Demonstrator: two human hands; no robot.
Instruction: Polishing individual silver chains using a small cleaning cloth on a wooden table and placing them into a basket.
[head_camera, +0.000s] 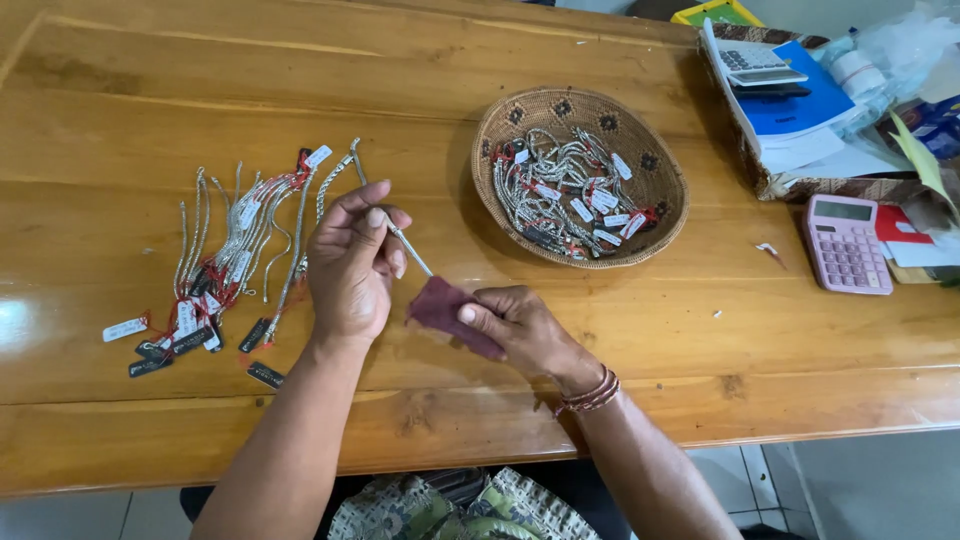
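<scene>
glossy wooden table under bright light, pale tiled floor below its edge.

Pink calculator on wooden table, right side; white calculator on blue book behind it.

view: head-worn, single | faces: steeply down and forward over wooden table | range: close, hands near centre | far right edge: cluttered, probably cropped | shared views: none
</scene>
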